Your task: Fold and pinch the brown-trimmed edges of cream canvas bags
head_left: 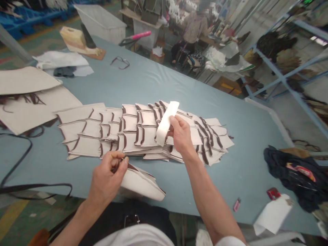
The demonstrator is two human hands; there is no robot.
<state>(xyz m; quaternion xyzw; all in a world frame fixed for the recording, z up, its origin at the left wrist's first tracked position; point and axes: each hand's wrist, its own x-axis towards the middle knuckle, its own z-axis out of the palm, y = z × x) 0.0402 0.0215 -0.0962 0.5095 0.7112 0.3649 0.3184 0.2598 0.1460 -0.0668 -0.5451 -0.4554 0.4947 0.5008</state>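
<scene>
Pale blue worktop (243,177): left hand (106,179) pinches a folded cream fabric panel (142,184) with dark brown binding; right hand (180,135) grips a white fabric strip (166,123) above overlapping rows of matching cream panels (123,133).

Pale blue worktable (230,181) under overlapping brown-edged fabric panels (130,133)

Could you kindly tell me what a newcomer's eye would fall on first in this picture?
The eye goes first to the overlapping stack of off-white panels, edged in dark brown and fanned across the middle of the pale blue table. Above the stack, the right hand holds a white strip upright, while near the table's front edge the left hand pinches the dark edge of a curled panel.
</scene>
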